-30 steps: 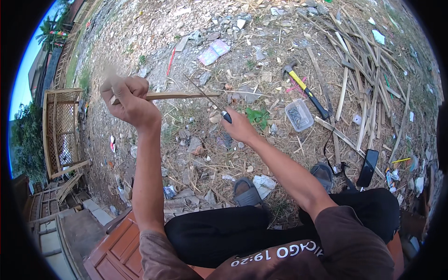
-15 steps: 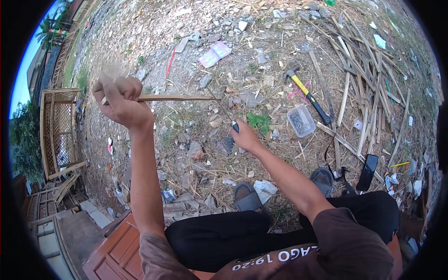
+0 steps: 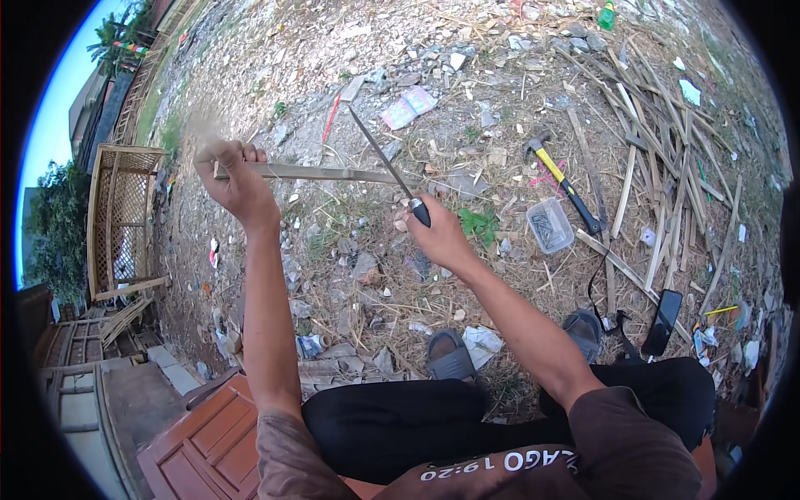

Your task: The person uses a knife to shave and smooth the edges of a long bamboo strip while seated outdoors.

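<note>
My left hand (image 3: 236, 185) is closed round one end of a thin wooden strip (image 3: 321, 173), which stretches to the right above the ground. My right hand (image 3: 437, 231) grips the black handle of a knife (image 3: 385, 159). Its long, narrow, dark blade points up and to the left, passing close to the strip's far end. Whether blade and strip touch there I cannot tell. A hazy blur (image 3: 204, 129) shows just above my left hand.
A yellow-and-black hammer (image 3: 560, 179) lies right of my hands, beside a clear plastic box of nails (image 3: 548, 227). Farther right are a pile of wooden strips (image 3: 658, 158) and a phone (image 3: 664, 321). A lattice panel (image 3: 125, 221) stands at left. Rubble and dry grass cover the ground.
The knife blade has swung up into fuller view, its tip now well above the strip. The strip has turned, showing a paler, wider face. The whole view has shifted slightly.
</note>
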